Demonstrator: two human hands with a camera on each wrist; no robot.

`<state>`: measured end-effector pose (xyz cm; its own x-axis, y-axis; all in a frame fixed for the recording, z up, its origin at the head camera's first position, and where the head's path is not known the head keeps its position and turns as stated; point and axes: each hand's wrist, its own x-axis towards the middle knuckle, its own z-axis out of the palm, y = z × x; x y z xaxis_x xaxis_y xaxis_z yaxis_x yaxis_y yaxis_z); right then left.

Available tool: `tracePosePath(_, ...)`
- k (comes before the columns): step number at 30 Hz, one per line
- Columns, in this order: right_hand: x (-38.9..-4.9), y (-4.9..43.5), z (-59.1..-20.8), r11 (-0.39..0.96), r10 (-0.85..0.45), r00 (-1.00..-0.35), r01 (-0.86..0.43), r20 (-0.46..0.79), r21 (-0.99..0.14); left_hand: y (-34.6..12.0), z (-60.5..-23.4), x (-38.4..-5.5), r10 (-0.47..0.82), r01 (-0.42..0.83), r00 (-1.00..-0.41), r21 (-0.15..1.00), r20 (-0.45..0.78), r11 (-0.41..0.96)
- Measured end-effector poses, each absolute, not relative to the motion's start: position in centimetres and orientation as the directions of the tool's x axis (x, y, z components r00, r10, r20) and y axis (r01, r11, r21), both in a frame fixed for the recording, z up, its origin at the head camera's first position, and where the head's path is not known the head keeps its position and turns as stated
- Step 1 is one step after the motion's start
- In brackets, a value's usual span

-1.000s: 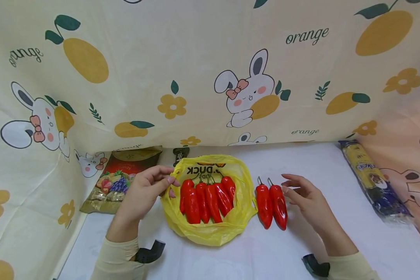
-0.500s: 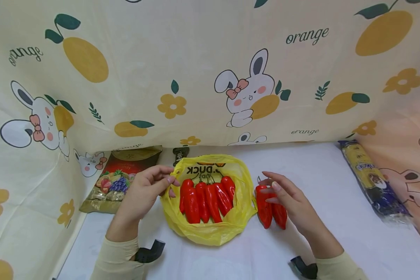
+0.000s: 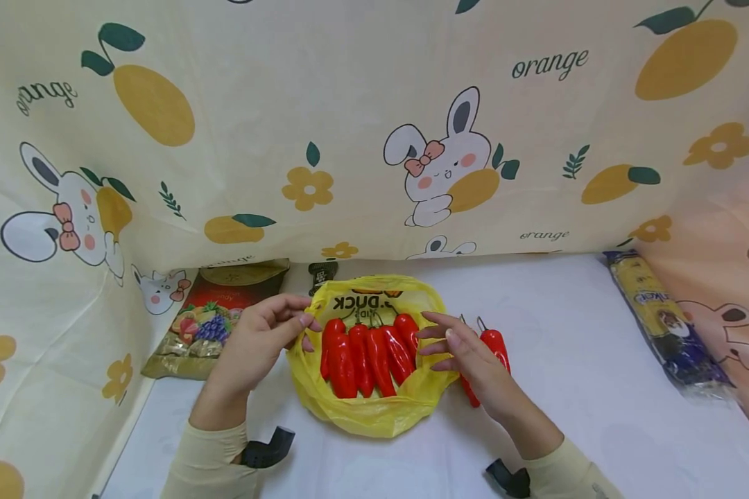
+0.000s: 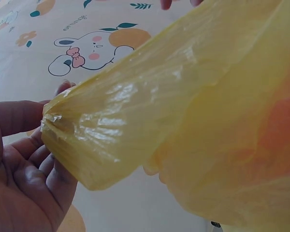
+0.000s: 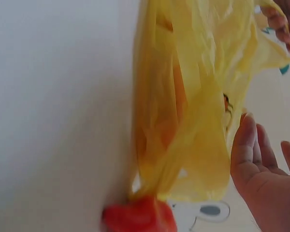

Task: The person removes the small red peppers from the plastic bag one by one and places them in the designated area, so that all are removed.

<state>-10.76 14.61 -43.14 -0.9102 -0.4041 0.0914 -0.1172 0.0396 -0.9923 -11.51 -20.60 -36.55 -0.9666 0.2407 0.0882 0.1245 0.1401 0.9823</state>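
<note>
A yellow plastic bag (image 3: 374,421) stands with its mouth facing up, and several red chili peppers (image 3: 379,360) lie side by side in it. My left hand (image 3: 263,346) pinches the bag's left edge between thumb and fingers; the left wrist view shows the gathered yellow plastic (image 4: 101,130) there. My right hand (image 3: 477,364) hovers at the bag's right rim, fingers extended and holding nothing, as the right wrist view also shows. Beneath it, two more red peppers lie outside the bag: the right pepper (image 3: 494,343) shows partly, the left pepper (image 3: 470,394) is mostly hidden by the hand.
A candy bag (image 3: 209,329) with fruit printed on it leans at the back left. A small black packet (image 3: 322,276) sits behind the yellow bag. On the right lies a blue and yellow packet (image 3: 668,319). A rabbit-and-orange patterned cloth (image 3: 349,104) rises behind the white table surface (image 3: 599,388).
My right hand has moved left, from beside the two loose peppers, across them, to the bag's right rim. The left hand keeps its pinch on the bag and has not moved.
</note>
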Motion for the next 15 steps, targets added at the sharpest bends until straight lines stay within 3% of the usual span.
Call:
tracePosePath(8, -11.3, 11.8, -43.4, 0.057, -0.447, -0.893, -0.093, 0.058, -0.994, -20.7, -36.5, -11.5, 0.241, 0.124, -0.967, 0.982, 0.087, 0.142)
tracePosePath(15, -11.9, 9.6, -44.0, 0.164, -0.437, -0.899, -0.095, 0.014, -0.982, -20.6, -36.4, -11.5, 0.234, 0.110, -0.970, 0.982, 0.072, 0.152)
